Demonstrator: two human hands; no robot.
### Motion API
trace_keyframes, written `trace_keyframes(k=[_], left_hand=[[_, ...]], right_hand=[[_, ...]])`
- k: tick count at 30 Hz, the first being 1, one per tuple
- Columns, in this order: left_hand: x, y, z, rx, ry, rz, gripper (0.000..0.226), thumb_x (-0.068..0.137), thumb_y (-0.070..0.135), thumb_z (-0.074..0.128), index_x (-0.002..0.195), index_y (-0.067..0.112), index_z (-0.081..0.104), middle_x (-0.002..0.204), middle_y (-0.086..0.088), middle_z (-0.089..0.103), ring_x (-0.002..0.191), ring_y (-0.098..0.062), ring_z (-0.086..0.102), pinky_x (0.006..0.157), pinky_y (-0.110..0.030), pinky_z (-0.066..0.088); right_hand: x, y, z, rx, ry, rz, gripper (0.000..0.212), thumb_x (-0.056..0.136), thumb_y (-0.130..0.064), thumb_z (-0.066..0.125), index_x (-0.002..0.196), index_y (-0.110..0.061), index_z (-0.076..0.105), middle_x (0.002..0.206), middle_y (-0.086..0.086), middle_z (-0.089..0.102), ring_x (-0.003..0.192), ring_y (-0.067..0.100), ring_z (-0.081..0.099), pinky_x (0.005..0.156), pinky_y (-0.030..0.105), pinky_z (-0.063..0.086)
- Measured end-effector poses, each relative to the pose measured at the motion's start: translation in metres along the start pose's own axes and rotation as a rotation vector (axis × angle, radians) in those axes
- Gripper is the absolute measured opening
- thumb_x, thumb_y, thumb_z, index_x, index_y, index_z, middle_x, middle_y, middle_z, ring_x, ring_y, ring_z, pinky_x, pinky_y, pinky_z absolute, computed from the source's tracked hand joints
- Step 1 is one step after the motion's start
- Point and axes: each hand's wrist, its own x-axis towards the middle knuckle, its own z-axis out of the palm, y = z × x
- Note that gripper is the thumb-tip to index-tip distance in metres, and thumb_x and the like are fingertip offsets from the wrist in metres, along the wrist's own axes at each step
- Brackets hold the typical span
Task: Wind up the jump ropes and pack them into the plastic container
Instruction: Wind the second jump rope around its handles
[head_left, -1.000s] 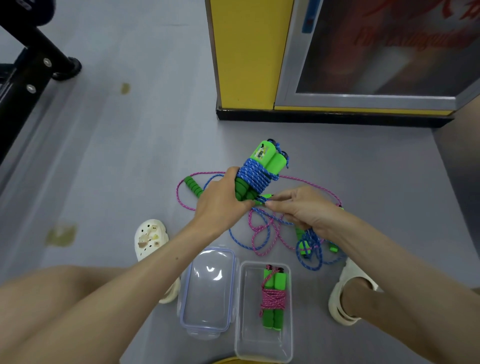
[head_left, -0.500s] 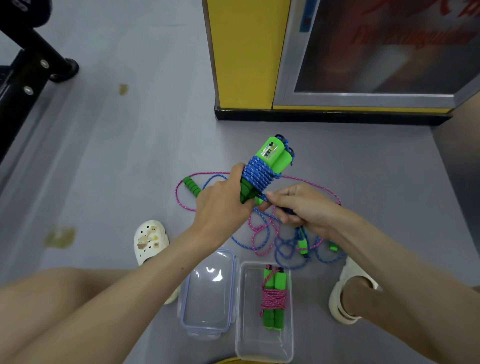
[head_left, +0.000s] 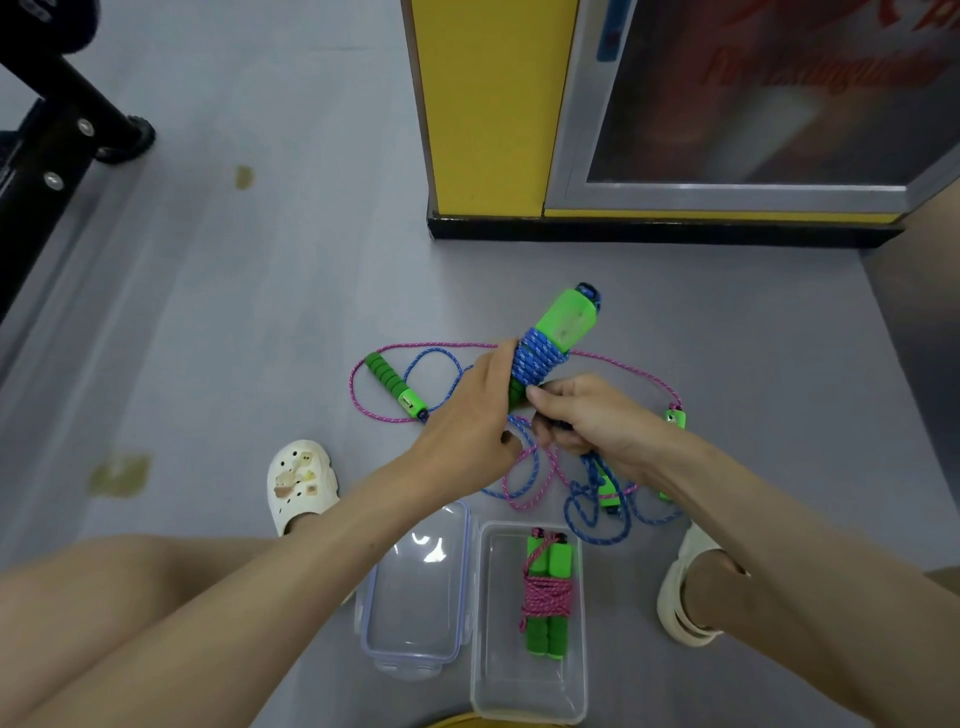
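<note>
**Change.** Over the last second the right hand (head_left: 592, 415) has come in from beside the bundle to just under it, close against the left hand (head_left: 467, 415). It carries the blue rope (head_left: 537, 358) round the paired handles (head_left: 566, 317). The bundle has also tipped more upright. Judgement: one more turn is going on, so winding is in progress and not finished.

**Fingers.** The left fingers are clenched round the lower end of the handles, held above the floor (head_left: 260, 338). The right fingers pinch the blue rope just below the coil.

**Task state.** A fair length of blue rope lies slack on the floor beneath the hands, tangled with a loose pink rope (head_left: 415, 345). The container (head_left: 480, 623) stands open by the person's feet, with its lid (head_left: 410, 597) beside it. One wound pink bundle (head_left: 548, 597) is already inside. Judgement: one rope is packed, one is part wound, and at least one is untouched.

**Writing.** A pale panel on the upper handle shows nothing legible. The red lettering on the cabinet door (head_left: 753, 104) is too blurred to read. No brand shows on the container or lid.
</note>
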Motion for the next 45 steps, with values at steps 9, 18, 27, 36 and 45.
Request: trace_keyframes(k=[9,18,27,36,45], left_hand=[[0.003,0.009,0.01,-0.258,-0.144,-0.124,0.105,0.064,0.015,0.054,0.151,0.018,-0.003,0.153,-0.002,0.007,0.143,-0.021,0.007,0.117,-0.047,0.018],[0.012,0.018,-0.016,-0.67,0.024,-0.325,0.065,0.087,0.016,0.068,0.142,0.023,0.034,0.129,0.002,0.042,0.102,0.0,0.052,0.074,-0.008,0.049],[0.01,0.007,-0.028,-0.891,-0.131,-0.505,0.054,0.075,0.016,0.079,0.123,0.017,0.054,0.107,-0.009,0.069,0.089,-0.021,0.07,0.064,-0.029,0.056],[0.008,0.009,-0.024,-0.172,0.107,-0.364,0.074,0.063,0.041,0.085,0.122,0.026,0.043,0.093,0.011,0.062,0.086,-0.013,0.063,0.077,-0.038,0.055],[0.008,0.014,-0.02,0.065,0.094,-0.241,0.072,0.07,0.047,0.079,0.123,0.025,0.035,0.095,0.012,0.055,0.087,-0.018,0.06,0.065,-0.031,0.041]], right_hand=[[0.001,0.0,-0.001,0.095,0.171,-0.02,0.051,0.09,-0.049,0.054,0.062,-0.007,0.053,0.049,0.005,0.047,0.033,0.007,0.028,0.037,0.017,0.024],[0.004,-0.001,-0.008,0.215,0.165,0.014,0.05,0.089,-0.051,0.054,0.08,-0.002,0.058,0.057,0.013,0.041,0.034,0.011,0.021,0.037,0.018,0.019],[-0.004,-0.003,-0.01,0.269,-0.029,-0.067,0.05,0.097,-0.043,0.043,0.063,-0.008,0.053,0.042,0.0,0.047,0.033,0.007,0.024,0.039,0.017,0.022],[0.004,0.005,-0.003,0.125,0.022,0.009,0.048,0.099,-0.037,0.042,0.073,-0.001,0.059,0.05,0.009,0.048,0.033,0.008,0.026,0.036,0.017,0.025],[0.001,0.005,-0.005,0.004,0.04,0.047,0.033,0.096,-0.019,0.053,0.066,-0.008,0.063,0.044,0.0,0.047,0.032,0.006,0.026,0.035,0.017,0.021]])
